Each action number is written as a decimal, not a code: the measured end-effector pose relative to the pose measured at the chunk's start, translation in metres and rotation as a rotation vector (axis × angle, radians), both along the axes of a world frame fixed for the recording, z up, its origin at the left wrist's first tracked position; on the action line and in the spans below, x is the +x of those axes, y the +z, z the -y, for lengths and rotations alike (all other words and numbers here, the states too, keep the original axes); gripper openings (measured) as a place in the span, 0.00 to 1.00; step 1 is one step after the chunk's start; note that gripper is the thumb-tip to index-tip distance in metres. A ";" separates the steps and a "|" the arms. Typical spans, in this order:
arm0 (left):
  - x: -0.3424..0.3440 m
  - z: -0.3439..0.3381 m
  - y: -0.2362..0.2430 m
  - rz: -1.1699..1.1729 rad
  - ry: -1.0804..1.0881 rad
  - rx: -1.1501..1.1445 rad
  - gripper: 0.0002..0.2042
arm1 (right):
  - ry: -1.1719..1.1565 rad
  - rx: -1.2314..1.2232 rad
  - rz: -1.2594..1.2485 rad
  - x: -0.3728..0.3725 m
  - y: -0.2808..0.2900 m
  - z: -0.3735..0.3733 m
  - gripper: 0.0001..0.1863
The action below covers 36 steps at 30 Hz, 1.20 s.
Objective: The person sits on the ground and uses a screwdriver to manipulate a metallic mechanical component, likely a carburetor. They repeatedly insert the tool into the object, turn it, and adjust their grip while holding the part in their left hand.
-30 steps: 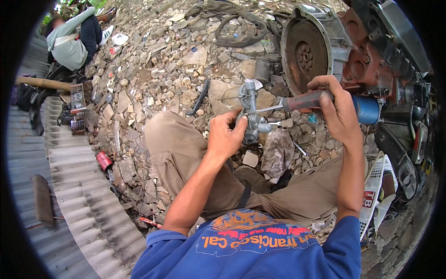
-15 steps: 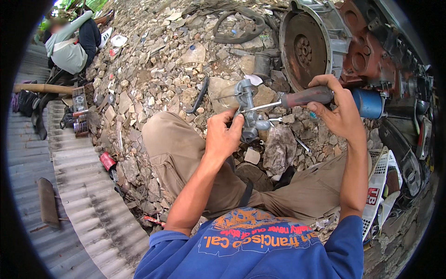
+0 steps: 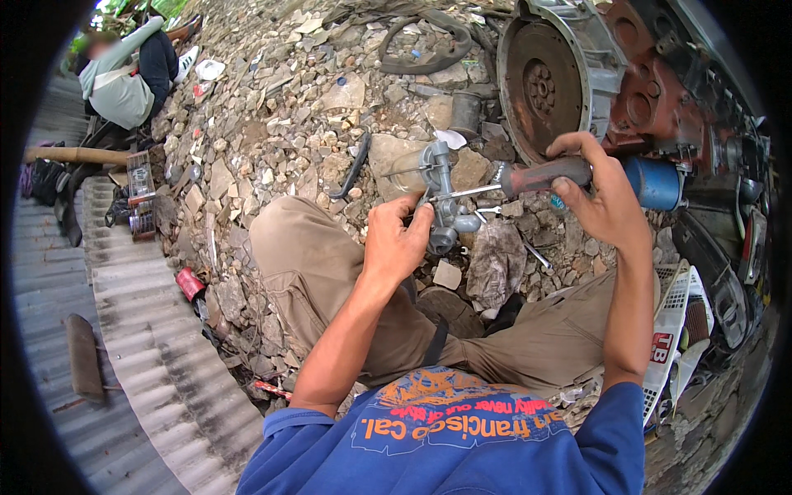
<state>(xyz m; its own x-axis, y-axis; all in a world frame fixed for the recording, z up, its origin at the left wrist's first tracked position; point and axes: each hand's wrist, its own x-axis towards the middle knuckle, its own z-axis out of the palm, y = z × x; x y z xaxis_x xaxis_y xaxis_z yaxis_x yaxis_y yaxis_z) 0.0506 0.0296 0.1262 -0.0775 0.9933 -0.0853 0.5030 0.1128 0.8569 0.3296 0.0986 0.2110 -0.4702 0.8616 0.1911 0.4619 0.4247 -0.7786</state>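
My right hand (image 3: 598, 194) grips a screwdriver by its dark red and grey handle (image 3: 549, 175). The screwdriver's shank points left, its tip reaching the fingertips of my left hand (image 3: 398, 241). Thumb and index finger of that hand pinch a small greyish metal piece, mostly hidden by the fingers. Right beside it is a grey cast-metal housing (image 3: 443, 177) with a clear bowl (image 3: 407, 173) on its left; whether the left hand also bears on this housing cannot be told. A small wrench (image 3: 490, 212) shows just right of the housing.
An engine block (image 3: 639, 74) with a round flywheel (image 3: 540, 87) stands at the far right, near a blue canister (image 3: 654, 183). A dirty rag (image 3: 497, 260) and a spanner (image 3: 538, 254) lie on the rubble. Corrugated sheets (image 3: 157, 330) line the left, where another person (image 3: 124, 87) sits farther back.
The screwdriver's handle has turned slightly in my right hand, whose fingers have shifted a little. My left hand stays almost where it was, beside the housing.
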 end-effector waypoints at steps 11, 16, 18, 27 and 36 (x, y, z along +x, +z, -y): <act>0.004 0.002 0.002 0.049 0.015 0.045 0.12 | 0.011 0.107 -0.035 -0.006 0.003 0.002 0.22; 0.000 0.000 0.000 -0.034 0.021 -0.003 0.12 | 0.022 -0.053 0.153 0.002 0.006 0.002 0.25; 0.000 0.001 -0.001 -0.039 0.028 -0.025 0.12 | 0.062 0.013 0.252 0.008 0.005 -0.003 0.26; 0.007 0.004 0.011 -0.009 0.022 0.058 0.12 | -0.002 0.006 -0.025 -0.005 -0.001 0.004 0.27; 0.009 0.004 0.007 0.007 0.011 0.062 0.12 | 0.026 0.169 -0.074 -0.007 -0.005 0.002 0.21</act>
<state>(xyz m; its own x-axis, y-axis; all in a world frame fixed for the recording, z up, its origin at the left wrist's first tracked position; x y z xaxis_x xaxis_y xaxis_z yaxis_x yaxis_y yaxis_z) 0.0598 0.0260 0.1336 -0.0881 0.9958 -0.0237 0.4956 0.0645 0.8661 0.3229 0.0963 0.2064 -0.4711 0.8023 0.3667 0.3936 0.5632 -0.7266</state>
